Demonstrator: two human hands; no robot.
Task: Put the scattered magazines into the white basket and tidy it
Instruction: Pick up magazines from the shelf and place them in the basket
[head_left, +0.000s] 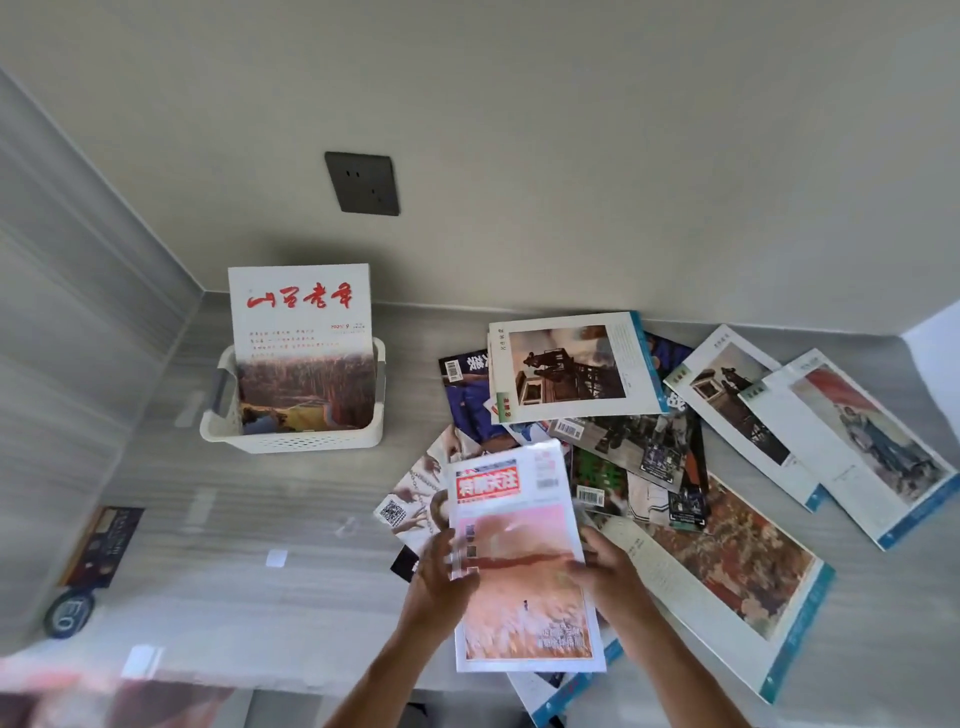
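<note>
Grip: left hand (441, 577) and right hand (605, 569) pinch side edges of pink-cover magazine (519, 561), red title block, above scattered pile (675, 457) on grey tabletop (260, 519). White basket (291, 439) far left holds upright magazine (304, 343), red calligraphy, "9".

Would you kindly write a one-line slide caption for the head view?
Both hands, left hand and right hand, lift a pink magazine from the scattered pile; one magazine stands in the white basket.
</note>
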